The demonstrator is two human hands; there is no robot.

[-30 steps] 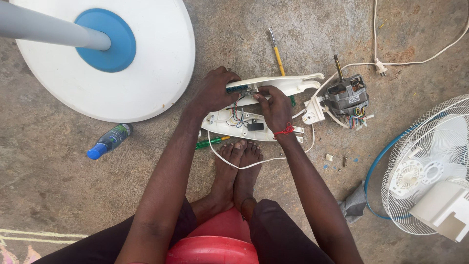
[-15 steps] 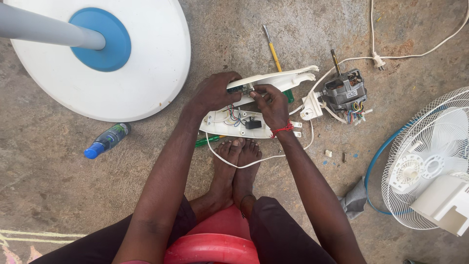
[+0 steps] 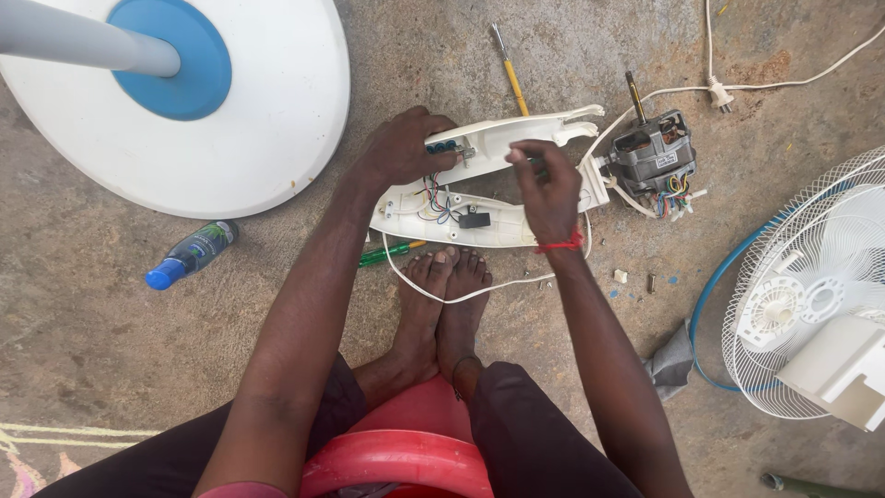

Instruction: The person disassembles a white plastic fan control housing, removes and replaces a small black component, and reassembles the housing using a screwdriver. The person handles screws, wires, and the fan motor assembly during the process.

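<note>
1. Head view, the only one here. The person sits on a red plastic stool (image 3: 396, 456), bare feet together on the concrete floor (image 3: 111, 369), with the opened white plastic fan housing (image 3: 479, 207) lying on the floor right in front of the toes. My guess is it's parked there so both hands can get at it without stretching.

2. The housing is split into two shells. The lower one lies open side up, showing coloured wires and a small black part. The upper shell (image 3: 516, 138) is tilted up off it, probably propped that way to keep the wiring visible.

3. Left hand (image 3: 401, 148) – fingers curled over the left end of the upper shell near a blue switch block, closed around that edge. Looks like it's just steadying the piece.

4. Right hand (image 3: 546, 189) – red thread at the wrist, fingertips pinched together at the right part of the upper shell. Whether they hold a small tool or screw, I can't tell – too small.

5. Around it:
- grey electric fan motor with copper windings (image 3: 653, 157), just right of the housing, tied to it by a white cable
- yellow-handled screwdriver (image 3: 509, 69) beyond the shell
- green-handled screwdriver (image 3: 392, 252) by the left foot
- round white fan base with blue centre (image 3: 277, 120) at upper left
- small blue-capped plastic bottle (image 3: 191, 254)
- white wire fan guard (image 3: 811, 286) at the right
</note>
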